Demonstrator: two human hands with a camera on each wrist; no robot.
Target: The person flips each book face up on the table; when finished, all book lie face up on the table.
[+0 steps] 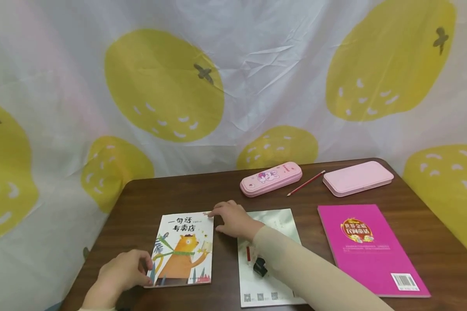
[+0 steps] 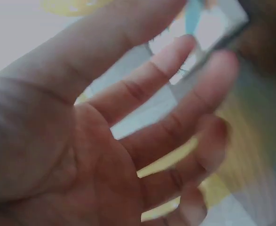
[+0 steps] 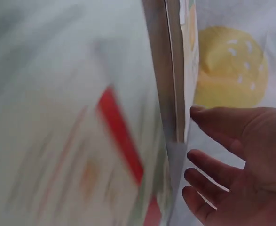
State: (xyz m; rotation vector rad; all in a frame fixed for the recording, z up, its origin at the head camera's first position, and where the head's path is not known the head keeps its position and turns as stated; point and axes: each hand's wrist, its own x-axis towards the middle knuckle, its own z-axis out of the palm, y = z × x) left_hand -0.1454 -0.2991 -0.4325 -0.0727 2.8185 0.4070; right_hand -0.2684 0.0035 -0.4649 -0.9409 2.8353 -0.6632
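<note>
A white picture book (image 1: 183, 255) with an orange bear in a green scarf lies on the brown table. At its lower left corner is my left hand (image 1: 120, 271), thumb and fingertips right at the edge. In the left wrist view the left hand's fingers (image 2: 147, 89) are spread and loosely bent, with part of the book (image 2: 213, 28) behind the fingertips. My right hand (image 1: 235, 219) reaches to the top right corner of the same book, fingertips at the corner. The right wrist view shows the right hand (image 3: 243, 160) with its thumb tip beside the book's edge (image 3: 177, 94).
Under my right forearm lies a pale green book (image 1: 266, 293), with a small black object (image 1: 260, 267) beside the sleeve. To the right is a magenta book (image 1: 377, 263). Farther back are a pink rabbit pencil case (image 1: 271, 178), a red pencil (image 1: 306, 183) and a plain pink case (image 1: 358, 178).
</note>
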